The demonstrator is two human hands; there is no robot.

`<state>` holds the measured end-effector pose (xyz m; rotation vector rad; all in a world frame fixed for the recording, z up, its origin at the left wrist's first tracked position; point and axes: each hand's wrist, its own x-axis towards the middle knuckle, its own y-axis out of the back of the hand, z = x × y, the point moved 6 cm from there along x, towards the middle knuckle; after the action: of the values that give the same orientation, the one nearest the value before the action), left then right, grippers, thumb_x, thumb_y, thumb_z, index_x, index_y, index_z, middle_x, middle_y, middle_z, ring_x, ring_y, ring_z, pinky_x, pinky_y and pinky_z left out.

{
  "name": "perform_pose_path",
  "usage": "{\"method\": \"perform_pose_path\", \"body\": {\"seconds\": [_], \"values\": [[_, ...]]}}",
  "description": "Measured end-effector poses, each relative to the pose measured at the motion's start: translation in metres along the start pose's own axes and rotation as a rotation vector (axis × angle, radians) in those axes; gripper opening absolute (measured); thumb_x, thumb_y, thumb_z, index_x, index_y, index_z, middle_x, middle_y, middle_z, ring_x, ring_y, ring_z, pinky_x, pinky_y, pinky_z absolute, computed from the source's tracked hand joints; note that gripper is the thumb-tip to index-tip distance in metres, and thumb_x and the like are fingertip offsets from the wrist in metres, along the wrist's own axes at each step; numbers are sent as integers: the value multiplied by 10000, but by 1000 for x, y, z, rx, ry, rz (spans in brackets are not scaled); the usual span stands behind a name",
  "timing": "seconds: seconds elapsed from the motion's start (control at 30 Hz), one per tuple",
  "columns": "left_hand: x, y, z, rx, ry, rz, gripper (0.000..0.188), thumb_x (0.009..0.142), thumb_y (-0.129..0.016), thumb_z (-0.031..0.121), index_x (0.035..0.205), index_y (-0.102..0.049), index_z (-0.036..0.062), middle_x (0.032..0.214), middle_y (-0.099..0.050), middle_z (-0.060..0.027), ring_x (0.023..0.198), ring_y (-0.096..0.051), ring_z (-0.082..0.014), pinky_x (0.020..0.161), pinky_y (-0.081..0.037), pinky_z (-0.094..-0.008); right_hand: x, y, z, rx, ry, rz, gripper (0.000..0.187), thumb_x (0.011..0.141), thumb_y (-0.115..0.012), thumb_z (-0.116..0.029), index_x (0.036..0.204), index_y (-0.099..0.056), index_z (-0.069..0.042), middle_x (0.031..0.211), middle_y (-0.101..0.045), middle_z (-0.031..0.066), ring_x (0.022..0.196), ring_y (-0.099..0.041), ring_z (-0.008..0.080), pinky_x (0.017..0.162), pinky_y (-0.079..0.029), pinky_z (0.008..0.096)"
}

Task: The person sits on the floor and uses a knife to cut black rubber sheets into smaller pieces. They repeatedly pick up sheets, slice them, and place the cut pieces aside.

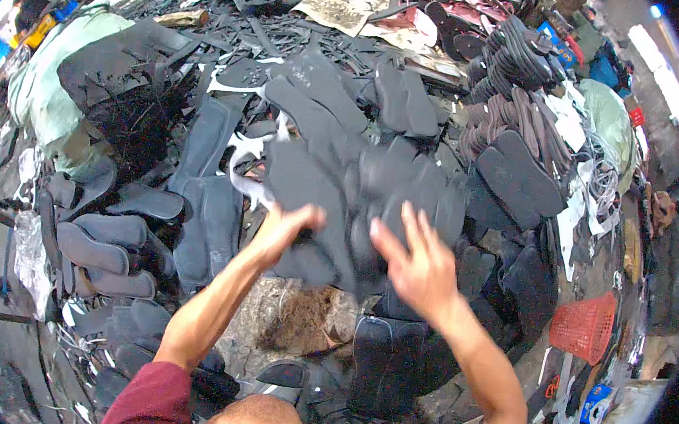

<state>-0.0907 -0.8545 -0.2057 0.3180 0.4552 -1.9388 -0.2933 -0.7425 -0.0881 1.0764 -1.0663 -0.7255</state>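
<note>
Dark grey shoe soles (310,180) lie loosely piled in front of me, some of them smeared by motion. At the left edge of one of them is my left hand (288,230), closed with the thumb over the top; its other fingers are mostly hidden beneath the sole. My right hand (423,266) is over the blurred soles (396,181) on the right side of the pile, its fingers stretched and apart. I cannot make out anything gripped in it. A pale, brown-stained block (307,320) shows just below the pile, between my forearms.
More soles (96,248) are heaped at the left, and stacked soles (521,177) stand at the right. A pale green sack (54,91) is at the far left. Red basket (584,327) stands at the right. Dark scraps (242,32) and pinkish soles (468,10) cover the far side.
</note>
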Motion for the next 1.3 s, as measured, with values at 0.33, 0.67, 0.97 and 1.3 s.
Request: {"method": "perform_pose_path", "body": {"seconds": [0.33,0.67,0.97,1.3], "values": [[-103,-37,-19,1389,-251,-651,1000,591,-724,800,978,-680,-121,940,-686,-296,959,-678,-389,962,-473,-479,-195,117,-76,184,-219,-866,556,793,-726,-271,1328,-578,-246,1340,-553,220,1167,-567,434,947,-486,499],[47,271,101,254,-794,884,502,888,-718,339,1237,-634,-12,1206,-653,-186,1133,-607,-294,1009,-446,-376,-20,-60,104,822,-727,-44,396,875,-712,-150,1232,-649,10,1210,-689,138,1104,-656,229,963,-503,342],[122,218,0,1398,-407,1147,845,947,-517,575,1515,-278,-3,1513,-346,-257,1407,-332,-395,1157,-269,-485,88,-225,245,549,-1628,149,1130,694,-852,-484,1515,-261,21,1507,-398,237,1408,-372,330,1141,-335,431],[130,216,3,1418,-387,1122,860,917,-563,566,1503,-291,-3,1508,-353,-234,1418,-310,-382,1151,-262,-489,121,-209,255,1223,-1532,378,779,613,-934,-222,1276,-586,-6,1296,-612,129,1185,-570,268,1042,-437,432]]}}
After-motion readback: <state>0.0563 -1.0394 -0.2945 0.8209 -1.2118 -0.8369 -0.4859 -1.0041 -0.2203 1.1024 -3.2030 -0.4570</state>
